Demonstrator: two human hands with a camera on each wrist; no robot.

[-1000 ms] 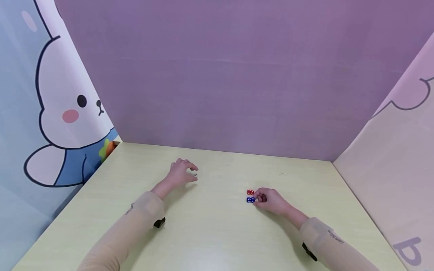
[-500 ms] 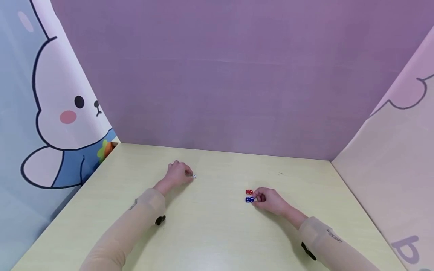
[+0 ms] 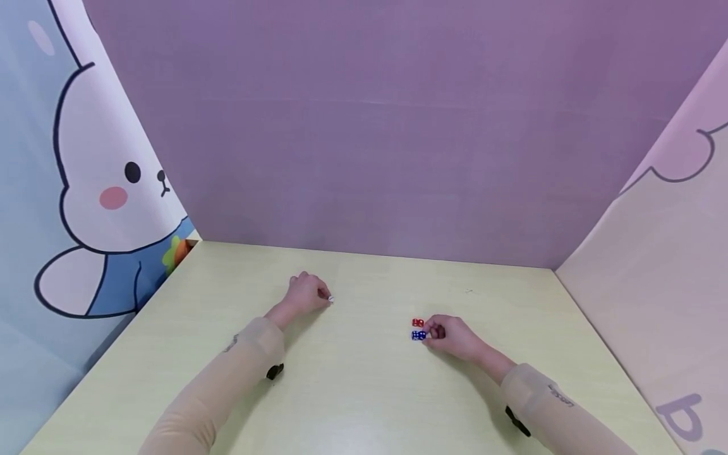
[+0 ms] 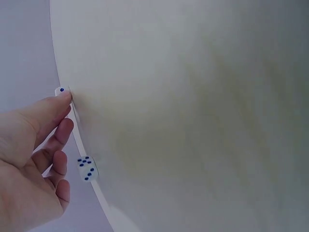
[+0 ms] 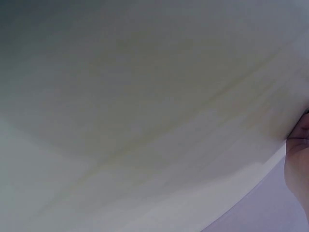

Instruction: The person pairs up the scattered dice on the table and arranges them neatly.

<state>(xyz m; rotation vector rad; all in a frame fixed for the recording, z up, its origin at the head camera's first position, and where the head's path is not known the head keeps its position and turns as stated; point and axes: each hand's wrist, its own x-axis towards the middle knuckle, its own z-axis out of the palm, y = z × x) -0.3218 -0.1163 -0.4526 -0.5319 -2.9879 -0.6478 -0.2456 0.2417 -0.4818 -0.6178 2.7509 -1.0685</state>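
Observation:
In the head view my left hand [image 3: 307, 294] is low over the table at left centre, a small white die [image 3: 331, 299] at its fingertips. The left wrist view shows thumb and index finger pinching this white die with blue pips [image 4: 62, 90]. Another white die [image 4: 87, 169] lies on the table beside the curled fingers. My right hand [image 3: 452, 335] rests at right centre, thumb and index finger around the right end of a pair of blue dice [image 3: 418, 335]. Just behind is a pair of red dice [image 3: 418, 322]. Only the edge of my right hand [image 5: 299, 154] shows in the right wrist view.
The pale wooden table [image 3: 352, 379] runs back to a purple partition [image 3: 375, 158]. A cartoon-printed cloth [image 3: 114, 158] hangs at the left, and a pale printed cloth [image 3: 671, 265] borders the right. A faint small mark [image 3: 469, 291] lies at the back right.
My left hand has come down from open, spread fingers to pinch the white die and shifted slightly right. My right hand and the coloured dice stay in place, apart from slight camera movement.

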